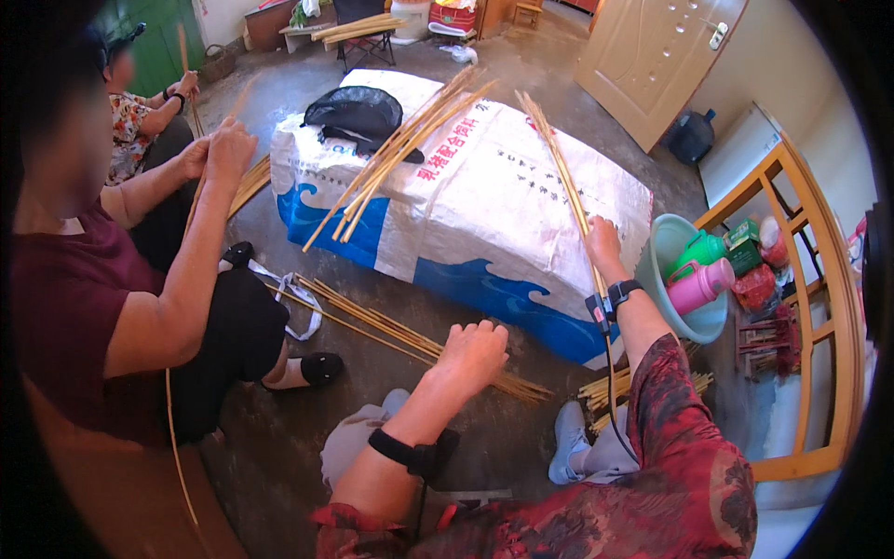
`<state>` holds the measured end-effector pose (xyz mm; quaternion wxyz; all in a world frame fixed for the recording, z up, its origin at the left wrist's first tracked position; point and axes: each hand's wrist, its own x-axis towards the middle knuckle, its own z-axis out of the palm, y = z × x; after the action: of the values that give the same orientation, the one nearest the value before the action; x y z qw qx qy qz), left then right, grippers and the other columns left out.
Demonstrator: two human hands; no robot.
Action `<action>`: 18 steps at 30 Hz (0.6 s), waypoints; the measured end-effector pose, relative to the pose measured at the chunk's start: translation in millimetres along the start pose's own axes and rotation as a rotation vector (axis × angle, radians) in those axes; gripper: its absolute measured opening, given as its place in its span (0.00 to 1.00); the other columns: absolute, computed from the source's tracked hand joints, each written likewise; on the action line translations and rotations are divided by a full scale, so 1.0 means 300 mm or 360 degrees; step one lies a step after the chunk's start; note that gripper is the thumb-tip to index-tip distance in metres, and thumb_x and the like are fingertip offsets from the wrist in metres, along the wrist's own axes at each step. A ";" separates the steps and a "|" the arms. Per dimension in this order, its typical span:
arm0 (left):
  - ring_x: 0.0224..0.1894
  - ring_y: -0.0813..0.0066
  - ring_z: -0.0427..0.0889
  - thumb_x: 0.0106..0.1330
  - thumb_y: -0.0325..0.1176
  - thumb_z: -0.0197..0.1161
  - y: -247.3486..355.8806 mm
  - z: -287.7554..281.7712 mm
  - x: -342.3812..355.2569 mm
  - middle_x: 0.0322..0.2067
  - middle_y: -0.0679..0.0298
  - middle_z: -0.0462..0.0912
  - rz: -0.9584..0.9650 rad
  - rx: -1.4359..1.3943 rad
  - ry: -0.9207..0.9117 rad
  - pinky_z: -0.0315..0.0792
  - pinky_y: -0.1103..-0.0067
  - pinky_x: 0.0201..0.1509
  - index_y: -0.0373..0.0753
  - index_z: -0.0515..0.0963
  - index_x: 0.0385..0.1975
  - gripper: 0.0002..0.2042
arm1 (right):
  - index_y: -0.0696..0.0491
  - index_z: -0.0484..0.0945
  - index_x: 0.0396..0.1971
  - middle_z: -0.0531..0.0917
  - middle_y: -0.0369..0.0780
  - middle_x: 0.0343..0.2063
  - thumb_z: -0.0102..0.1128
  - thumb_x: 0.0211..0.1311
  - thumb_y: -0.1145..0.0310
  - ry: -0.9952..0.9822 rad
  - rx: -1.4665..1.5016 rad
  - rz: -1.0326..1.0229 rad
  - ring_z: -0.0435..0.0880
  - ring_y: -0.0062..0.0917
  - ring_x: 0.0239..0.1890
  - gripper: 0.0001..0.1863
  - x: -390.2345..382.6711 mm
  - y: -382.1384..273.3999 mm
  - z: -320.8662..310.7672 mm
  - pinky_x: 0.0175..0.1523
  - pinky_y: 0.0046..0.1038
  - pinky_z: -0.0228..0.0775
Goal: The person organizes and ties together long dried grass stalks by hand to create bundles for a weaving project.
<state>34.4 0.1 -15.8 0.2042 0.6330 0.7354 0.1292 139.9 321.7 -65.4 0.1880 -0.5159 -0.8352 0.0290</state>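
Observation:
My right hand (603,247) is closed around the near end of a few long straw-coloured stalks (557,163), which lie on a low surface covered with white and blue woven sacking (507,219). Nearer to me, my left hand (473,356) hovers above the floor stalks with its fingers curled in. Its fingertips are turned away, so whatever they may pinch is hidden. A thicker bunch of stalks (400,154) rests slantwise across the sacking, beside a black mesh cap-like thing (358,116). More stalks (372,321) lie on the floor below my left hand.
At left a seated person (228,154) handles a long stalk with both hands; another person (177,93) sits behind. On my right stand a pale green basin (675,247) with a pink flask (698,287) and a wooden frame (819,317). Cut stalks (605,391) lie near my shoe.

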 end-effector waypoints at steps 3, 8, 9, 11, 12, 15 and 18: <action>0.42 0.56 0.72 0.58 0.38 0.53 0.028 -0.005 0.024 0.37 0.54 0.73 0.0020 0.0046 -0.0102 0.66 0.66 0.45 0.36 0.70 0.37 0.13 | 0.55 0.74 0.33 0.77 0.48 0.31 0.50 0.48 0.72 0.0094 0.0207 -0.0297 0.76 0.39 0.35 0.11 -0.014 0.003 0.018 0.40 0.35 0.68; 0.38 0.56 0.74 0.57 0.37 0.53 -0.035 0.005 0.018 0.33 0.54 0.74 -0.0028 0.0169 0.0085 0.68 0.64 0.41 0.37 0.70 0.34 0.11 | 0.56 0.76 0.32 0.78 0.49 0.30 0.46 0.47 0.70 -0.0464 0.0746 -0.0472 0.77 0.39 0.35 0.12 -0.248 -0.236 0.040 0.41 0.33 0.68; 0.36 0.55 0.75 0.57 0.36 0.52 -0.043 -0.020 0.010 0.31 0.53 0.74 -0.0056 0.0157 0.0148 0.68 0.65 0.41 0.37 0.70 0.33 0.10 | 0.55 0.76 0.32 0.78 0.49 0.30 0.47 0.46 0.69 -0.0550 0.0670 -0.0601 0.77 0.40 0.35 0.13 -0.316 -0.273 0.042 0.41 0.33 0.69; 0.37 0.54 0.74 0.57 0.33 0.52 -0.067 -0.050 -0.007 0.31 0.52 0.75 -0.0137 -0.0088 0.0385 0.68 0.66 0.42 0.35 0.72 0.32 0.08 | 0.53 0.76 0.32 0.79 0.47 0.29 0.48 0.45 0.69 -0.0856 0.0481 -0.0697 0.78 0.40 0.33 0.13 -0.443 -0.312 0.114 0.39 0.34 0.69; 0.38 0.53 0.74 0.57 0.31 0.52 -0.090 -0.054 -0.021 0.32 0.51 0.76 -0.0140 -0.0232 0.0519 0.68 0.67 0.42 0.33 0.73 0.32 0.08 | 0.52 0.76 0.31 0.79 0.46 0.29 0.48 0.44 0.69 -0.1078 0.0459 -0.0576 0.78 0.39 0.33 0.12 -0.525 -0.338 0.131 0.39 0.35 0.69; 0.35 0.58 0.76 0.58 0.30 0.50 -0.116 -0.064 -0.031 0.30 0.52 0.76 -0.0123 -0.0447 0.0740 0.68 0.72 0.40 0.33 0.72 0.31 0.08 | 0.54 0.76 0.29 0.79 0.47 0.30 0.48 0.46 0.69 -0.1204 0.0403 -0.0579 0.77 0.41 0.35 0.10 -0.683 -0.265 0.285 0.39 0.37 0.69; 0.31 0.69 0.75 0.60 0.29 0.49 -0.104 -0.112 -0.048 0.26 0.56 0.76 -0.0131 -0.0755 0.0802 0.67 0.78 0.37 0.32 0.72 0.31 0.07 | 0.55 0.77 0.29 0.78 0.49 0.32 0.47 0.46 0.69 -0.1383 0.0208 -0.0414 0.77 0.42 0.36 0.11 -0.791 -0.161 0.378 0.39 0.38 0.69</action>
<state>-7.0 -16.9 1.9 0.1628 0.4860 0.7371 0.4404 153.9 108.6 -226.2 -0.1456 -0.3338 -0.8908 0.2717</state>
